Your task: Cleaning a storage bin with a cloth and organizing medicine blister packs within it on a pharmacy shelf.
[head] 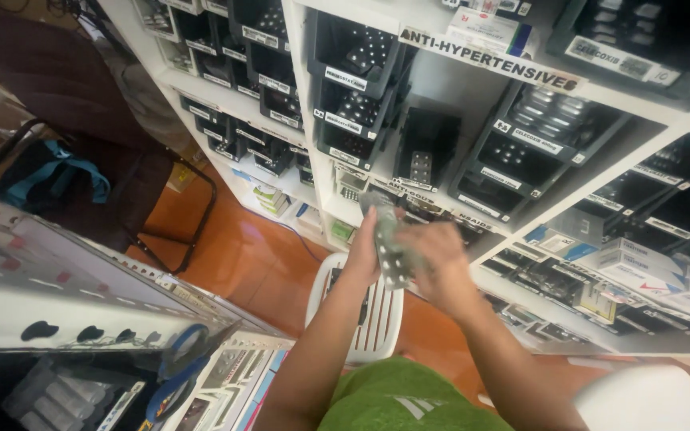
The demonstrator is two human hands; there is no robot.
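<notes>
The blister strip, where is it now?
Head view, centre: the blister strip is held between the left hand and right hand, above the white stool.

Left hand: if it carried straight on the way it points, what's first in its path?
Probably the white shelf unit, around its lower black bins. The left hand holds a silvery blister strip aimed up at them; depth is unclear.

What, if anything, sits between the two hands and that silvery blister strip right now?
Nothing visible does. The left hand already grips the blister strip from its left side, and the right hand touches it from the right. Motion blur hides the exact finger placement. The white plastic stool lies below them, and the shelf bins beyond.
</notes>
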